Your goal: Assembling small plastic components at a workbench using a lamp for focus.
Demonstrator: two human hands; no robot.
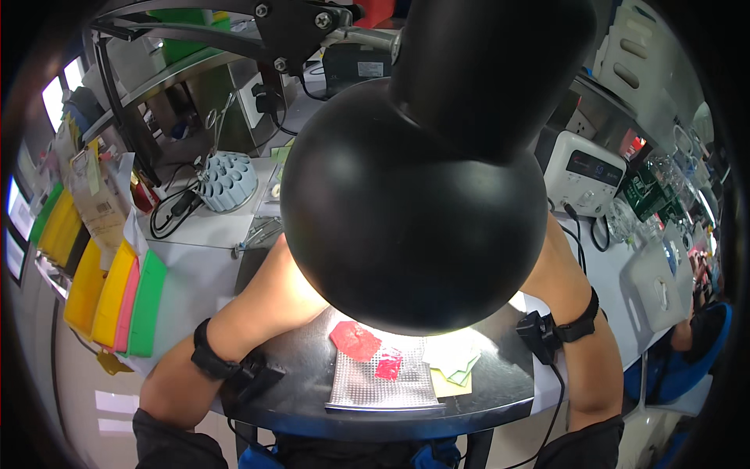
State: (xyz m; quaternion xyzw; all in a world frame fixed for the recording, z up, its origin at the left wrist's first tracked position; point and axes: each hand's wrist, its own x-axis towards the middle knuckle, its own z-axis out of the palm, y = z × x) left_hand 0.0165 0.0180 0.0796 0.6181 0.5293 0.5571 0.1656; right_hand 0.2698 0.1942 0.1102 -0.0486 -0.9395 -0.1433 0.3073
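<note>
Both hands hidden behind black lamp shade (414,227), dial centre; spread or pinching, cannot tell. Red pieces (354,341) on metal tray (361,391), six o'clock, presumably for light, reach.

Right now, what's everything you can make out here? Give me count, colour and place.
Lamp: one, black, centre
Red pieces: two, red, on the metal plate, one overlapping its edge
Metal plate: one, silver, on the worktop
Paper slips: several, pale green and yellow, right of the red pieces
Worktop: one, dark, beneath the lamp
Bins: several, yellow, pink, green, far left
Round holder: one, grey-blue, left rear
Control box: one, white, right rear
Smaller clutter: uncounted, mixed, edges
Wristbands: two, black, one per forearm
Forearms: two, bare, either side
Hands: none visible, hidden by the lamp
</note>
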